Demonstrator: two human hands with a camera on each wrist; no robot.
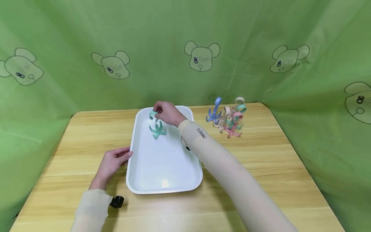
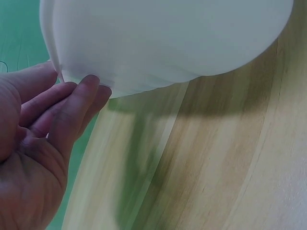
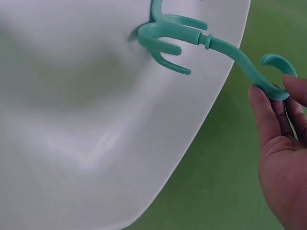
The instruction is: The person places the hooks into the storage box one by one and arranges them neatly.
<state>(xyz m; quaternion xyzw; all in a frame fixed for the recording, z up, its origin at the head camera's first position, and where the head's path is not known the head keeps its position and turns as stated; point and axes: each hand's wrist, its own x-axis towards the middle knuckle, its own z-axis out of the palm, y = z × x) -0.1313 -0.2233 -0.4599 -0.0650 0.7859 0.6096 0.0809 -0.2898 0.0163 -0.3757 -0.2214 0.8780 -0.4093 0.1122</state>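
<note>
the tray (image 1: 164, 161) is free nearside; the right forearm (image 1: 226, 166) crosses its rim.

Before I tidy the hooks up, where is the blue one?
In the head view, the blue hook is right of the white tray, leftmost in its group, beside a beige hook.

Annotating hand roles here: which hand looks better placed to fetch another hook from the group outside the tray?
Likely the right hand, once it releases its green hook: the other hooks are right of the tray, while the left hand holds its left edge.
</note>
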